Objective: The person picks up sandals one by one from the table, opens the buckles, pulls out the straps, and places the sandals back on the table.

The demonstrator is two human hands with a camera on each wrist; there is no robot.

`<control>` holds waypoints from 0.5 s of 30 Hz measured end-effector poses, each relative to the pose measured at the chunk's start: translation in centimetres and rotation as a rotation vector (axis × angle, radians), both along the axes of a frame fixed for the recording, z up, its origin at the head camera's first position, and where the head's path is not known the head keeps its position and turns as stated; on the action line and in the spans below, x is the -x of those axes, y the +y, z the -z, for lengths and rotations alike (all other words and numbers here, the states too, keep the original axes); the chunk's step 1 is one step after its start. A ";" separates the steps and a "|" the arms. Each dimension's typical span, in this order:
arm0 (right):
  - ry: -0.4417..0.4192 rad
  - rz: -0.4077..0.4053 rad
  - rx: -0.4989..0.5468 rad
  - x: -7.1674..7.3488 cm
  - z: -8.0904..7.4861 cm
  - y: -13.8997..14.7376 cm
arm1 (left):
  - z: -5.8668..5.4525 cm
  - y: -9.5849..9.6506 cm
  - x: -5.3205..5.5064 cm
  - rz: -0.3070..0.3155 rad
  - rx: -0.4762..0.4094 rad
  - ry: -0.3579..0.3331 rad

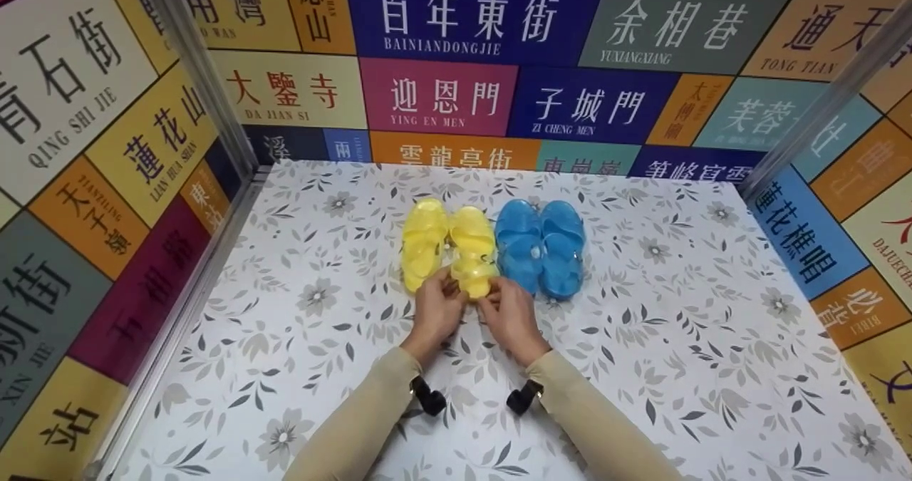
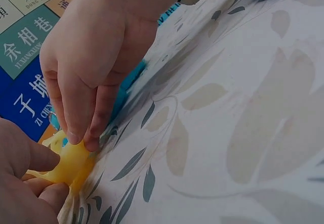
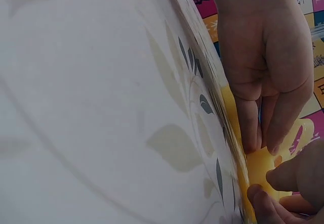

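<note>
Two yellow sandals stand side by side near the middle of the table, toes pointing away. Both hands are at the heel of the right-hand yellow sandal (image 1: pixel 472 228). My left hand (image 1: pixel 437 310) pinches the heel's left side between thumb and fingers. On the other side my right hand (image 1: pixel 511 317) pinches it with the fingertips. The left-hand yellow sandal (image 1: pixel 425 235) lies just beside my left hand, untouched as far as I can see. In the left wrist view the yellow heel (image 2: pixel 76 163) sits between both hands' fingers.
A pair of blue sandals, the left one (image 1: pixel 519 231) and the right one (image 1: pixel 563 246), stands directly right of the yellow pair. The table (image 1: pixel 677 338) has a white floral cover. Panels with printed street names (image 1: pixel 477 11) stand behind it and at both sides.
</note>
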State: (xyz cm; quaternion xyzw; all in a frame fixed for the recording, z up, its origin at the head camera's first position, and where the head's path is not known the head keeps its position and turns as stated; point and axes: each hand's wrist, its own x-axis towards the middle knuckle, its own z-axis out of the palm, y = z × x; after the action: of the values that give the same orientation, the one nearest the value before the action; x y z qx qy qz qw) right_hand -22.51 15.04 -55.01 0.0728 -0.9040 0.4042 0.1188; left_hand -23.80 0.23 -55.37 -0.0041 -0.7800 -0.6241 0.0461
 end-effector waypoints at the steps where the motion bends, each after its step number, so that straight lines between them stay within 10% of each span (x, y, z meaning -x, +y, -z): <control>1: 0.006 -0.003 0.005 0.0 0.0 0.0 | 0.0 -0.1 -0.1 0.002 -0.003 0.012; 15: -0.053 0.026 0.069 -0.1 0.2 -0.1 | 0.6 -0.3 -0.2 0.005 -0.030 0.044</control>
State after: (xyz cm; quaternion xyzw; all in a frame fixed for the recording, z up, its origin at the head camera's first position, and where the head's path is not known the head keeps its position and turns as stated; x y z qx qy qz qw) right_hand -22.38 14.95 -55.26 0.0461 -0.8931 0.4355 0.1024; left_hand -23.61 -0.03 -56.01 -0.0192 -0.7694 -0.6355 0.0619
